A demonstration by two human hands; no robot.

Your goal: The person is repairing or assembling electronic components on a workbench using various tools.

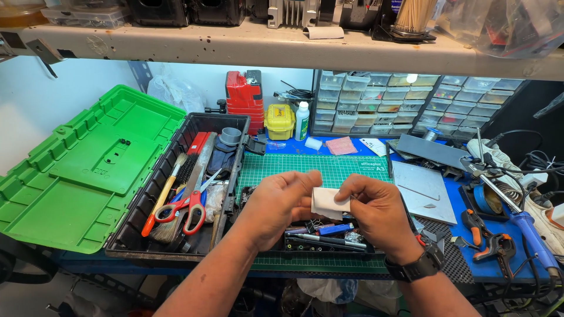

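- Holding a small white folded cloth point(330, 202) between both hands at the centre of the frame, above the green cutting mat point(305, 170); left hand point(277, 205) pinches the cloth's left edge with thumb and fingertips, fingers curled; right hand point(376, 208) grips the right edge, thumb on top, a black watch point(418, 267) on its wrist
- Beneath the hands, lower centre: a shallow black tray of pens and small tools point(326, 238); partly hidden by the hands
- Left of centre: open black toolbox point(176, 188) with its green lid point(88, 170) lying flat at far left; inside, red-handled scissors point(187, 211), a brush point(167, 191) and a grey tape roll point(231, 136)
- Upper centre: red case point(244, 100), small yellow box point(279, 121), white bottle point(302, 120); beside them, upper right, a rack of clear small drawers point(411, 103)
- Right side: grey metal plate point(423, 191) on the blue bench top; blue-handled soldering iron point(529, 229) at far right; orange-and-black clamp point(490, 240) in lower right
- Top edge: cluttered white shelf point(264, 44) spanning the frame
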